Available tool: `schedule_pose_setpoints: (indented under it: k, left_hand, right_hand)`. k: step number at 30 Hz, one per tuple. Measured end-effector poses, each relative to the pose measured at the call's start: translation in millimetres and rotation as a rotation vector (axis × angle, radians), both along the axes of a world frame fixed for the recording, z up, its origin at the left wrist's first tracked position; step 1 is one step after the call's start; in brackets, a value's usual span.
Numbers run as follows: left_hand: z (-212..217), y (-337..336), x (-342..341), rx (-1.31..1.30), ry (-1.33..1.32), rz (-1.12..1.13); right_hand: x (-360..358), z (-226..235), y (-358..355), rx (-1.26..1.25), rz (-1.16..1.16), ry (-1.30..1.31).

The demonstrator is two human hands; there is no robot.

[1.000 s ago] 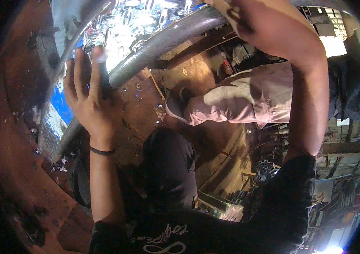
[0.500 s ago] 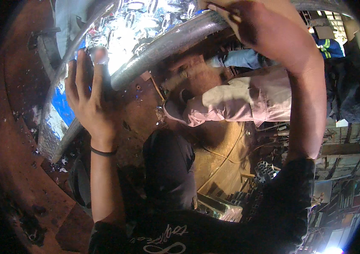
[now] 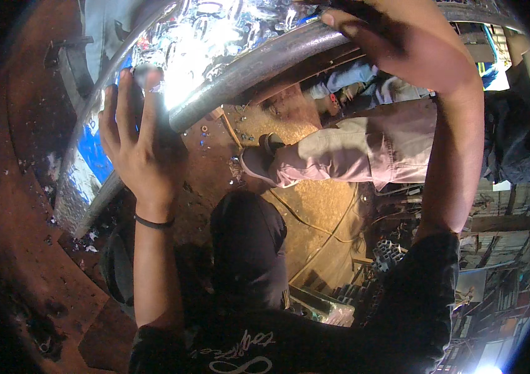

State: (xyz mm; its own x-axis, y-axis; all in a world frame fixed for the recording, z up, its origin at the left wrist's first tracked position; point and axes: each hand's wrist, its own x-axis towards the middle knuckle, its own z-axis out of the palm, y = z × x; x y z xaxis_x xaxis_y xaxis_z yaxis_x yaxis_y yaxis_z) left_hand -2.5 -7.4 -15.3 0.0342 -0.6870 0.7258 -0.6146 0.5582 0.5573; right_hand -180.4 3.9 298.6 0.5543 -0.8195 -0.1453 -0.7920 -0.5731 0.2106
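A metal tube (image 3: 265, 59) runs slantwise across the upper part of the view, along the edge of a shiny, wrinkled sheet (image 3: 215, 31) that glares white. My left hand (image 3: 137, 140), with a dark band at the wrist, has its fingers stretched out and apart. Its fingertips meet the blue-and-white surface (image 3: 94, 156) beside the tube's near part. Farther right, my right hand (image 3: 402, 47) bends over the tube, the thumb lying near its upper edge. Most of that hand's fingers are hidden at the top of the picture.
A person in light trousers (image 3: 352, 146) stands to the right, foot on the brown floor (image 3: 315, 212). Behind are other people's legs (image 3: 346, 81). A cable (image 3: 305, 221) crosses the floor. Stacked metal tubes (image 3: 389, 254) lie at lower right. My dark knee (image 3: 249, 243) is below the tube.
My right hand has shifted slightly right along the tube. My left hand stays spread at about the same place. Behind the light trousers, the other legs have moved.
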Motion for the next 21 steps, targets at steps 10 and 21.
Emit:
schedule_pose_setpoints:
  k: [10, 21]
  left_hand:
    - [11.0, 3.7, -0.1, -0.035, 0.019, -0.027]
    - [6.1, 1.6, 5.8, -0.014, -0.003, -0.016]
  right_hand:
    - [7.4, 0.9, 11.0, -0.104, -0.006, 0.074]
    - [-21.7, -10.1, 1.3, 0.091, 0.069, -0.335]
